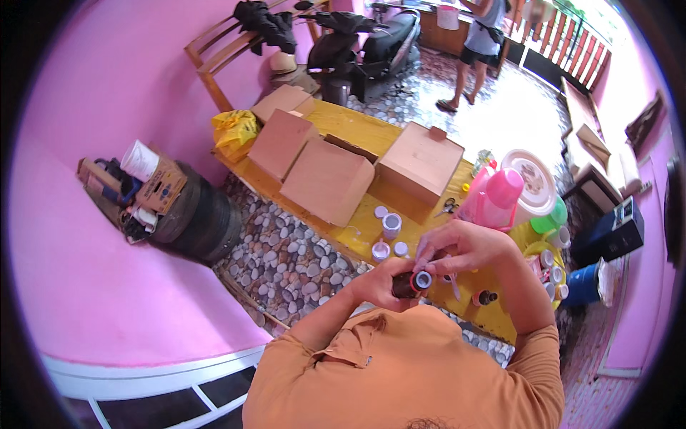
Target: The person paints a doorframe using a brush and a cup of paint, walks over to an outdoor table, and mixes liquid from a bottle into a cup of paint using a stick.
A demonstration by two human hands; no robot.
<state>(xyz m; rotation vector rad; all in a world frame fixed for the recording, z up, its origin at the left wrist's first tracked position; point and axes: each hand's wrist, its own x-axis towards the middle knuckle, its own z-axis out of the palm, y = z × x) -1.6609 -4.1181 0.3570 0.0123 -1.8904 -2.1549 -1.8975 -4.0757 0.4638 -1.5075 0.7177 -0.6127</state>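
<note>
My left hand [384, 284] is wrapped round a dark brown bottle [404, 287], tilted so that its pale round mouth with a red ring shows. Over that mouth my right hand [461, 247] reaches in from the right, thumb and fingers pinched together. Whatever lies between those fingertips is too small to make out. Just beyond my hands stand white jars [391, 224] with loose white lids [401, 249] beside them. A small dark bottle [486, 297] and a light spoon-like tool [454, 287] lie to the right of the brown bottle.
Several cardboard boxes [329, 182] cover the far part of the yellow table [364, 121]. Scissors [447, 206], a pink pitcher [493, 196] and a white tub [530, 179] sit at the right. A person [483, 43] stands near a parked motorbike [364, 46]. A black barrel [196, 214] is left.
</note>
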